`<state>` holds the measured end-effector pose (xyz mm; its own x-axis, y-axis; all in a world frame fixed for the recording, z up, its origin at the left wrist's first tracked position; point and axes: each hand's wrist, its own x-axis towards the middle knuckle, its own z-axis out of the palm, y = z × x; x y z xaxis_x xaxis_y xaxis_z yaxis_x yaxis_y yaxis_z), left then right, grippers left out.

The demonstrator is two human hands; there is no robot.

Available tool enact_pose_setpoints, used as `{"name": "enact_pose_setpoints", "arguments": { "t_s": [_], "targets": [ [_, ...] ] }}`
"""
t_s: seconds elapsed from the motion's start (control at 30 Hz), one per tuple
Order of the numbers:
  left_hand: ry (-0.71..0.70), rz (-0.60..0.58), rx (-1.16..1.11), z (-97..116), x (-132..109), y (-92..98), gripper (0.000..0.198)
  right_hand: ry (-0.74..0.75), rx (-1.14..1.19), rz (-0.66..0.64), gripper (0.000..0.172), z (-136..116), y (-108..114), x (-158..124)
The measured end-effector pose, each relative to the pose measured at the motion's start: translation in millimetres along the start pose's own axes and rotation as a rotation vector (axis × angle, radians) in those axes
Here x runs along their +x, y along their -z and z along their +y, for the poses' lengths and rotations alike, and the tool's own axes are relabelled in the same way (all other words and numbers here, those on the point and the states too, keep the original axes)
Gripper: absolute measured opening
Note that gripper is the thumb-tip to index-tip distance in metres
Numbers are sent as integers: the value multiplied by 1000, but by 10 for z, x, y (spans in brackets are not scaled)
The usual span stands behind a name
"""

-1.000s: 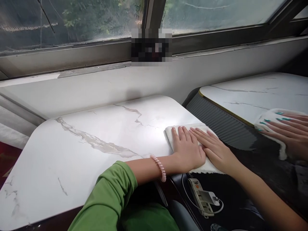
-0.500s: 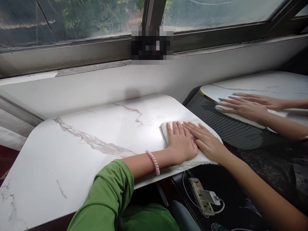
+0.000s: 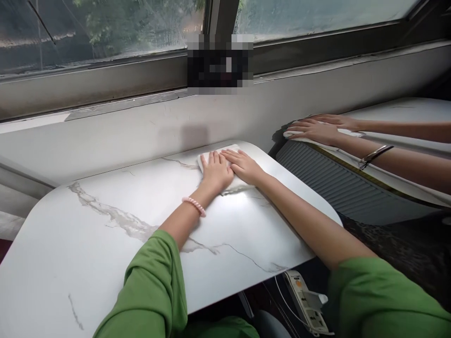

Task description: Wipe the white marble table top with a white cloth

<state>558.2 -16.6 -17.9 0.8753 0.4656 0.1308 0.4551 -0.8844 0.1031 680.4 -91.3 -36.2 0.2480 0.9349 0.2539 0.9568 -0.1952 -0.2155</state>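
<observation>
Both hands press on a folded white cloth near the far edge of a white marble-patterned table. My left hand lies flat on the cloth's left part, fingers stretched toward the wall. A pink coiled band circles that wrist. Just to its right, my right hand rests flat with fingers extended, their tips angled left beside the left hand. The palms hide much of the cloth, and its ragged near edge shows below them.
On the right, another person's hands lie on a white cloth on a second marble-patterned table. A power strip with a plugged-in charger sits below my table's near edge. A wall and windows run behind.
My hands and the cloth have slid away from me and to the left, from the near right edge toward the far edge. The other person's hands have moved left and farther back.
</observation>
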Motion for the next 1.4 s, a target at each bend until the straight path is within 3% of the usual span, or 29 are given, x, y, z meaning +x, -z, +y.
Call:
{"name": "enact_pose_setpoints", "arguments": {
  "t_s": [0.13,0.23,0.43,0.6,0.77,1.0,1.13,1.27,1.4],
  "targets": [
    [44,21,14,-304,253,4,56,10,8,14,58,-50,-75,430],
    [68,42,23,-415,342,3,54,27,3,37,58,-59,-122,590],
    [62,40,53,-400,338,-10,55,32,-3,34,58,-37,-142,588],
    [65,13,67,-345,183,17,57,33,-25,-40,59,-120,-95,462],
    [51,-18,55,-139,-210,81,58,55,-56,-77,58,-242,-31,44],
    [-48,-41,28,427,-1029,160,59,83,-36,-20,60,-464,128,-1070],
    [-137,-60,27,623,-1390,209,59,57,-58,0,61,-649,223,-1576],
    [-182,-72,28,668,-1629,254,59,66,-72,-9,64,-823,283,-1814],
    [-190,-61,38,544,-1789,275,59,79,-93,-2,66,-1017,255,-1813]
  ]
}}
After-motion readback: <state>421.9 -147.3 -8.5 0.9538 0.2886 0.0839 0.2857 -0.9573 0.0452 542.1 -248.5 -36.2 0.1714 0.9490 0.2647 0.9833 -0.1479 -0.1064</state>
